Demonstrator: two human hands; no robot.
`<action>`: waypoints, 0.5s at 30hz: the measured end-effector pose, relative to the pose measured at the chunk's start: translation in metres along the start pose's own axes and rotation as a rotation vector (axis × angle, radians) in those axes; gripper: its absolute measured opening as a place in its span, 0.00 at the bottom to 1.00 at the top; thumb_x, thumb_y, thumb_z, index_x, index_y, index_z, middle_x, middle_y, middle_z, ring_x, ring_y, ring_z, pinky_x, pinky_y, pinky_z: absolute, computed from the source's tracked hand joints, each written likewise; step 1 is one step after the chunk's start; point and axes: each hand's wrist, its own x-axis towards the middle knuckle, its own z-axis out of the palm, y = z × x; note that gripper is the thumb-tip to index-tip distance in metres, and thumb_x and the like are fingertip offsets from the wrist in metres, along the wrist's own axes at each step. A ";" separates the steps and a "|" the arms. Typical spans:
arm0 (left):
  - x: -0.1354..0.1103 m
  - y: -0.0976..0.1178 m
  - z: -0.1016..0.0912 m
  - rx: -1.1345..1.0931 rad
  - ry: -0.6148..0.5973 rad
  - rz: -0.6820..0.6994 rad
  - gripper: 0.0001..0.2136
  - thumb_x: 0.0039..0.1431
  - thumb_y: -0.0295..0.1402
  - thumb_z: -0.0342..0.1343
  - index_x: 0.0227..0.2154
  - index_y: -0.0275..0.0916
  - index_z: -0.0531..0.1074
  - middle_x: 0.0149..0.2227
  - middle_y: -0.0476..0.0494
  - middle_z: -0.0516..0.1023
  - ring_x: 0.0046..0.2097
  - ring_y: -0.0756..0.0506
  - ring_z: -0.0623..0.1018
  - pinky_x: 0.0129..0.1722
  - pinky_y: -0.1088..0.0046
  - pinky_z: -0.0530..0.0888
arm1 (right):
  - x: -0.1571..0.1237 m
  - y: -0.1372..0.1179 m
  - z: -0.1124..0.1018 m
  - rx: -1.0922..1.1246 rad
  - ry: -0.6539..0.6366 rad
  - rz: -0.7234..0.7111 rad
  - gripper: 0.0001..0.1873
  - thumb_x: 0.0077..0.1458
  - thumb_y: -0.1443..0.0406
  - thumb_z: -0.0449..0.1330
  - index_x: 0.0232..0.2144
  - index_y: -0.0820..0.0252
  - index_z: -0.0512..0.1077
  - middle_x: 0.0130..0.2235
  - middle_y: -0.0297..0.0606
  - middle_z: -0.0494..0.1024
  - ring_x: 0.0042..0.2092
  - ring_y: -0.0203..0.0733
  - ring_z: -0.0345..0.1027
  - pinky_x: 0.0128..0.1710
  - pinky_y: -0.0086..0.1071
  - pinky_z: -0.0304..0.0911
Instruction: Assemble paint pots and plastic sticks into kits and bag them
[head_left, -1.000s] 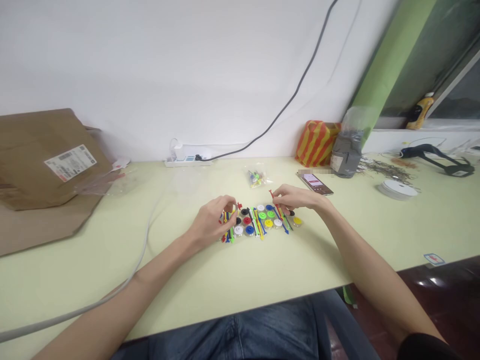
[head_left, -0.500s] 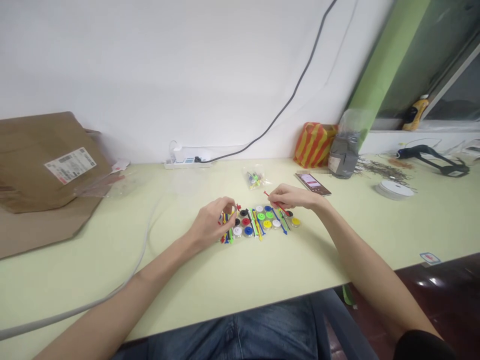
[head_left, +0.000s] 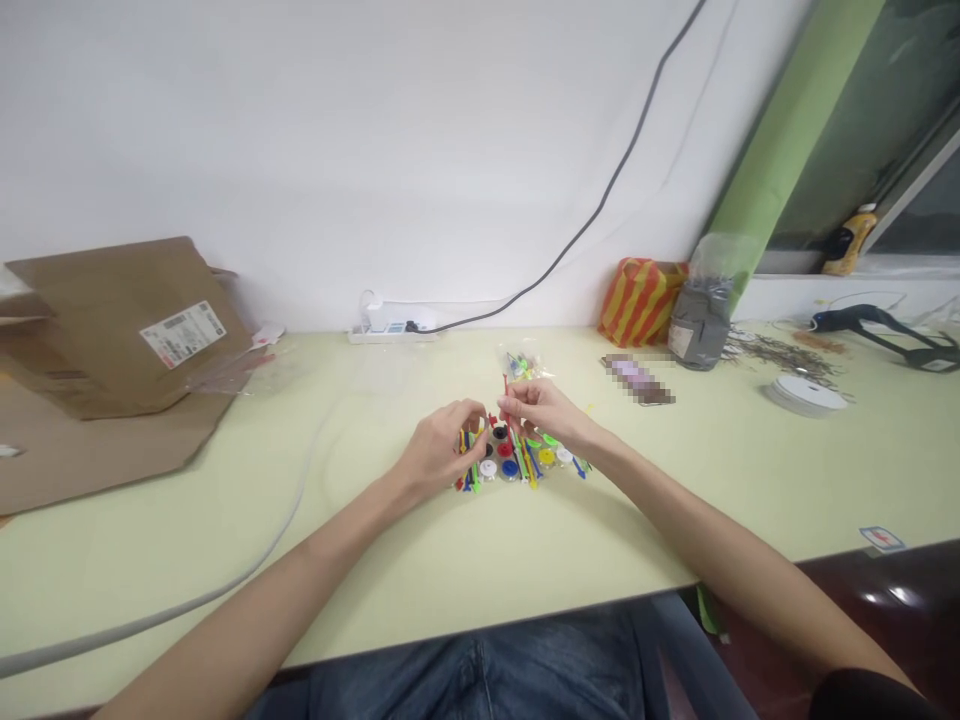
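A cluster of small coloured discs and thin plastic sticks [head_left: 517,462] lies on the pale yellow table [head_left: 465,560]. My left hand [head_left: 441,450] rests at the cluster's left end, fingers curled and pinching a small piece I cannot make out beside a red part [head_left: 493,420]. My right hand [head_left: 541,410] is over the cluster's middle, pinching a thin red stick [head_left: 506,392] held nearly upright. The two hands are close together, fingertips a short gap apart.
A clear bag of more coloured pieces [head_left: 520,364] lies just behind the hands. A phone [head_left: 638,379], a striped bag [head_left: 637,300], a grey pouch [head_left: 696,325], a white power strip [head_left: 390,326], a cardboard package [head_left: 112,340] and a grey cable [head_left: 247,560] surround them.
My right hand has moved left from the cluster's right end to its middle, bringing the red stick upright beside the left hand. The left hand has barely shifted. The camera view has drifted slightly.
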 end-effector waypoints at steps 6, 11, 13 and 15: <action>-0.001 -0.001 -0.001 0.025 0.016 0.002 0.06 0.64 0.34 0.52 0.41 0.40 0.67 0.33 0.48 0.74 0.34 0.48 0.74 0.36 0.71 0.71 | -0.001 0.007 0.006 0.140 -0.036 0.003 0.25 0.54 0.44 0.63 0.30 0.60 0.68 0.27 0.35 0.77 0.26 0.38 0.74 0.25 0.27 0.66; -0.001 -0.002 0.000 0.042 0.028 0.036 0.07 0.64 0.35 0.53 0.43 0.40 0.68 0.34 0.48 0.74 0.35 0.48 0.74 0.38 0.70 0.72 | -0.009 0.011 0.012 0.144 0.067 -0.131 0.21 0.55 0.48 0.65 0.33 0.60 0.71 0.22 0.30 0.73 0.22 0.34 0.66 0.25 0.29 0.65; -0.001 -0.002 0.001 0.057 0.039 0.052 0.08 0.64 0.35 0.53 0.43 0.40 0.67 0.35 0.48 0.74 0.36 0.48 0.75 0.38 0.70 0.72 | -0.010 0.013 0.013 0.174 0.063 -0.157 0.20 0.55 0.49 0.65 0.35 0.60 0.72 0.25 0.31 0.73 0.24 0.35 0.68 0.27 0.30 0.66; -0.001 -0.001 0.000 0.069 0.050 0.062 0.08 0.63 0.34 0.53 0.44 0.40 0.67 0.35 0.47 0.75 0.36 0.48 0.75 0.38 0.70 0.72 | -0.010 0.017 0.014 0.212 0.053 -0.160 0.20 0.55 0.50 0.66 0.38 0.59 0.72 0.27 0.32 0.74 0.26 0.36 0.69 0.28 0.31 0.67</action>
